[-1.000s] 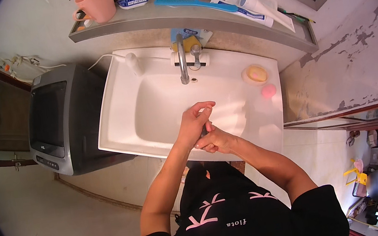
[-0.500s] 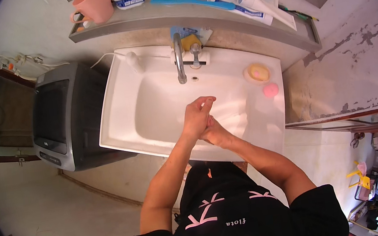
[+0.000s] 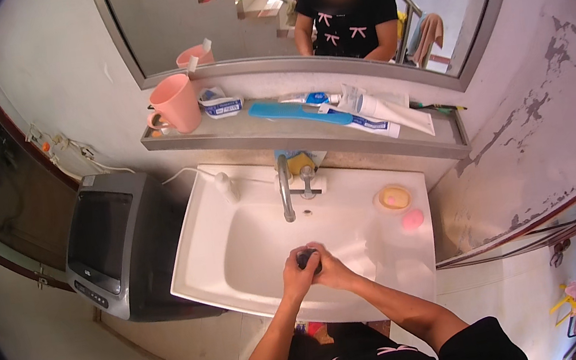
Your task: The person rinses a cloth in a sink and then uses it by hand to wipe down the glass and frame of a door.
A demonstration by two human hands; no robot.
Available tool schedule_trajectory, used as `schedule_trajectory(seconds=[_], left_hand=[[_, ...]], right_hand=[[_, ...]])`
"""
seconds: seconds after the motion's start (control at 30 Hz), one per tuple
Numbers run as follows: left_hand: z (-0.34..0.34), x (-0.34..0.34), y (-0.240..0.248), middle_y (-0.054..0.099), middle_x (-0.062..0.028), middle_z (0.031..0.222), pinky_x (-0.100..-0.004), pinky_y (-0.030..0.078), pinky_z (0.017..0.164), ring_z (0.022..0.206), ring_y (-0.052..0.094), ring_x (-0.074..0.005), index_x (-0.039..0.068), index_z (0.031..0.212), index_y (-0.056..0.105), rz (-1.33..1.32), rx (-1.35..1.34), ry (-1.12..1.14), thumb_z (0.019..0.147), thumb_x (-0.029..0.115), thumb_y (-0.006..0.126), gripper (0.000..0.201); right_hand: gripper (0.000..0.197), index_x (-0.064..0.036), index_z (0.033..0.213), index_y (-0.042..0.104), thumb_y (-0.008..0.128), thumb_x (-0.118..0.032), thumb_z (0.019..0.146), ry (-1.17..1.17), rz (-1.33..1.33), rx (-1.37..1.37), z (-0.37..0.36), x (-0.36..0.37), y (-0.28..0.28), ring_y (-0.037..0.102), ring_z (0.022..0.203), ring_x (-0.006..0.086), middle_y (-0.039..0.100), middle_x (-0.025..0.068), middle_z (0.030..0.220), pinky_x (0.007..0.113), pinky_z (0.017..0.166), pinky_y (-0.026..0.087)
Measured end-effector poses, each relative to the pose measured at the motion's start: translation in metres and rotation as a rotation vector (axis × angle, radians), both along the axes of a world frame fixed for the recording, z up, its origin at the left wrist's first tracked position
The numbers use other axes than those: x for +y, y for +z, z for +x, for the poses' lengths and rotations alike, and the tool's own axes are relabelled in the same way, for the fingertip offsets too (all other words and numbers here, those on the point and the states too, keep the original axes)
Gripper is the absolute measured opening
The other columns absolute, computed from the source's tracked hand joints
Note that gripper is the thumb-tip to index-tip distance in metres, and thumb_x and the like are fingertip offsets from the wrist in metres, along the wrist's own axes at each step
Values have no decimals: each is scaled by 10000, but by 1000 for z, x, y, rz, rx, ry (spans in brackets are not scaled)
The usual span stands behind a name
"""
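1. So both hands are busy: the left hand (image 3: pixel 297 273) and right hand (image 3: pixel 332 274) are curled around one small dark rounded object (image 3: pixel 306 258), a proper two-handed grasp with fingers on either side
2. That object sits between the two hands, over the near part of the white sink (image 3: pixel 251 255), on the person's side of the chrome faucet (image 3: pixel 286 195); too small and covered up for me to say what it is
3. On the sink's right ledge there's a yellowish oval piece (image 3: pixel 396 198), soap or soap dish, can't tell which, with a pink round thing (image 3: pixel 413 219) just beside it
4. Yellow sponge (image 3: pixel 298 164) is tucked behind the faucet
5. Grey shelf (image 3: pixel 223 134) up top has a pink mug (image 3: pixel 177 106) at the left end, a blue comb (image 3: pixel 301 112) around the middle and a white tube (image 3: pixel 396 111) toward the right
6. Mirror (image 3: pixel 154 14) above that shows someone in a black T-shirt
7. Grey washing machine (image 3: pixel 102 243) stands just left of the sink
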State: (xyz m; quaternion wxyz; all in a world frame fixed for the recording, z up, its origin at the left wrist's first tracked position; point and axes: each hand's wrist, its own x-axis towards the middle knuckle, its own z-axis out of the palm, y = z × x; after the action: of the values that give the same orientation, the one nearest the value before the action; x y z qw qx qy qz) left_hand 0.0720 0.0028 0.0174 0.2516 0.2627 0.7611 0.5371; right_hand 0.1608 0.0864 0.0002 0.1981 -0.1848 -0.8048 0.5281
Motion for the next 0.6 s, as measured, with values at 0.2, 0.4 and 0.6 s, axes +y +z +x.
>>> schedule_trajectory(seconds=[0.2,0.4,0.6], left_hand=[[-34,-39,13,609,-34,772,-239,471,564,644,556,-89,21,982,603,192,-560,49,880,286,602,285],[-64,-144,40,610,-54,787,-237,465,488,599,551,-95,23,1072,599,314,-133,188,764,209,739,386],[-94,-331,37,621,16,720,-227,452,583,646,536,-55,52,929,652,-37,4,383,713,53,730,229]], right_hand=[[523,-69,1248,444,627,-352,847,174,-449,-331,-12,-7,72,611,670,128,603,73,914,259,504,458],[400,-54,1222,479,541,-60,826,109,-1087,132,-69,-90,52,574,983,206,575,106,1042,340,810,494],[310,-41,1144,518,534,-243,908,284,-1392,197,-156,-202,54,580,975,236,592,86,1081,397,907,447]])
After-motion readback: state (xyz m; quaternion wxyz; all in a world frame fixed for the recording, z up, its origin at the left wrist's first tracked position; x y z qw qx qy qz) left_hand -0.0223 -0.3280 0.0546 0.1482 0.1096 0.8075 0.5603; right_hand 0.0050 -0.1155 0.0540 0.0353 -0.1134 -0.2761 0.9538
